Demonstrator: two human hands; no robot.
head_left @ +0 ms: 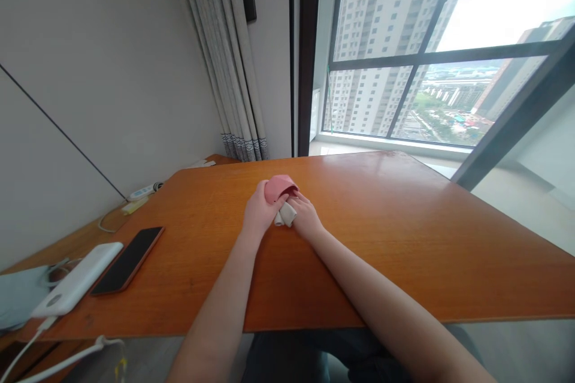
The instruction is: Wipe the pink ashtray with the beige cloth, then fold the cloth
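Observation:
Over the middle of the table, my left hand (pixel 259 208) is closed on a small pink cup-shaped thing (pixel 280 186). Its dark opening faces down and to the right, and I cannot make out its exact kind. A folded pale cloth (pixel 287 214) shows just below the opening, between my two hands. My right hand (pixel 306 214) is closed around the cloth from the right, with its fingertips at the rim of the pink thing. Those fingertips are partly hidden there.
To the left on the wooden table (pixel 404 239) lie a dark-screened phone (pixel 128 260) and a white power bank (pixel 78 278) with a cable plugged in. A power strip (pixel 142 192) sits by the wall. Beyond the table's far edge are a curtain (pixel 229 53) and a large window.

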